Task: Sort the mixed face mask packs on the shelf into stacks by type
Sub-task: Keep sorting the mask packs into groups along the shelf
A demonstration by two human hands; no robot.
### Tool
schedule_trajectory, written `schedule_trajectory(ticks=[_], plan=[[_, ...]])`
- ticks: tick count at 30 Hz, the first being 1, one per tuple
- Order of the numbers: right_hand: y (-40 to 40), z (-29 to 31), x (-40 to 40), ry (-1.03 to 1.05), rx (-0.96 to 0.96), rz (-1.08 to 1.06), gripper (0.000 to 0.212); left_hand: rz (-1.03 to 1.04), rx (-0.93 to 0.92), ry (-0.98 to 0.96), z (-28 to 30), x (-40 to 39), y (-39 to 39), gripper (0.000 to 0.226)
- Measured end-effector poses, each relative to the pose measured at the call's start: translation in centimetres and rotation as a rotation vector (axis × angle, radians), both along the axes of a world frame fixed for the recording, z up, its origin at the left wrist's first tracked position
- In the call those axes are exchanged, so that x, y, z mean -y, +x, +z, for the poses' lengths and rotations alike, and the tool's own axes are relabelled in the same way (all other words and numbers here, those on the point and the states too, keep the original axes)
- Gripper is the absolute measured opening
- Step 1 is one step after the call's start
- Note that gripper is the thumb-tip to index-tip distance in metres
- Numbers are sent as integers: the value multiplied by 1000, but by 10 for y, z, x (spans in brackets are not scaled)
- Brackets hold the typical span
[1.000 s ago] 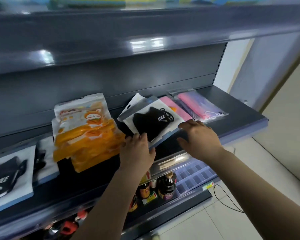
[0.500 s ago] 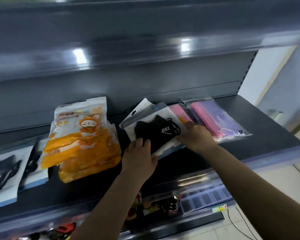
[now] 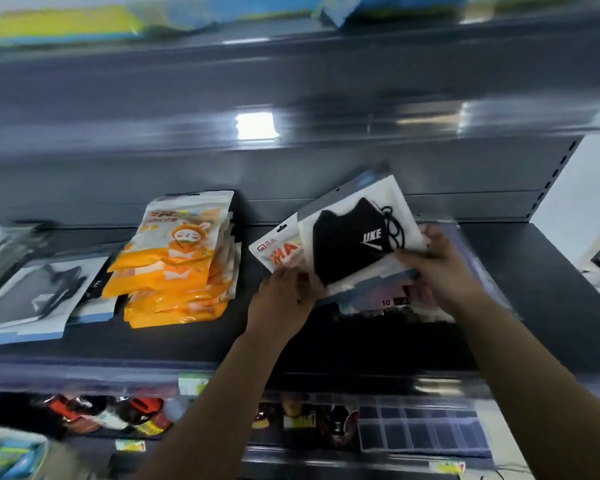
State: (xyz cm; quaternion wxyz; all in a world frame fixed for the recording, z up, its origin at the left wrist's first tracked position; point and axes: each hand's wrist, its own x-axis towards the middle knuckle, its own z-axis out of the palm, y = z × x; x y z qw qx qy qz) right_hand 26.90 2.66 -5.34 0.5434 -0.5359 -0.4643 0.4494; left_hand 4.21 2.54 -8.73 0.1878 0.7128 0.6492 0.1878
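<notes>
1. Both hands grip the black pack (image 3: 355, 242), lifted off the mixed pile on the shelf (image 3: 548, 271): right hand (image 3: 440, 268) pinches its right edge, left hand (image 3: 284, 299) its lower-left corner.
2. Best bet: carry it flat to the black stack (image 3: 32, 296) at far left, clearing the orange stack (image 3: 177, 268).
3. A second ago it lay flat; now it's tilted up, showing a white pack (image 3: 278, 252) beneath.

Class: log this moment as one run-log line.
left hand: grips black mask pack | right hand: grips same pack | pack: tilted | orange stack: untouched
</notes>
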Motion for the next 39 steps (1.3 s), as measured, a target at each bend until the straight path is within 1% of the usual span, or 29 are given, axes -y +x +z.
schedule_trajectory(ticks=[2,4,6,8,10,15,18,21,23,26,28,31,32,33,35,37,39], plan=[[20,5,6,32,-95,-26,32,96,-26,-20,-5,-3,4,41],[37,8,10,57,-155,-56,33,204,-69,-41,-9,-8,9,55],[51,9,13,71,-208,-82,33,300,-64,-88,-10,-11,15,71],[61,8,14,76,-247,-100,31,369,-53,-133,-8,-16,22,86],[67,6,14,77,-265,-105,29,396,-45,-146,-7,-22,28,94],[72,3,13,82,-286,-60,27,398,92,-97,-8,-32,31,81],[73,1,15,74,-256,-36,27,399,113,-54,-11,-31,32,73],[76,-1,17,73,-234,-60,26,390,155,-16,-14,-33,32,67],[79,-2,18,72,-232,-79,25,376,147,7,-17,-35,32,63],[82,-4,19,60,-225,-92,24,349,145,42,-22,-36,35,50],[84,-5,20,60,-214,-98,25,336,165,60,-23,-35,36,43],[90,-7,21,59,-194,-102,25,353,238,77,-20,-35,34,38],[93,-8,21,59,-189,-104,24,378,254,72,-19,-36,34,39],[96,-8,21,58,-188,-106,23,406,244,47,-15,-36,35,46],[101,-10,21,57,-194,-115,22,436,153,-39,-8,-37,41,67],[102,-10,23,61,-197,-116,22,407,75,-112,-4,-39,49,83],[101,-10,24,61,-188,-111,23,371,60,-153,-4,-42,57,93]])
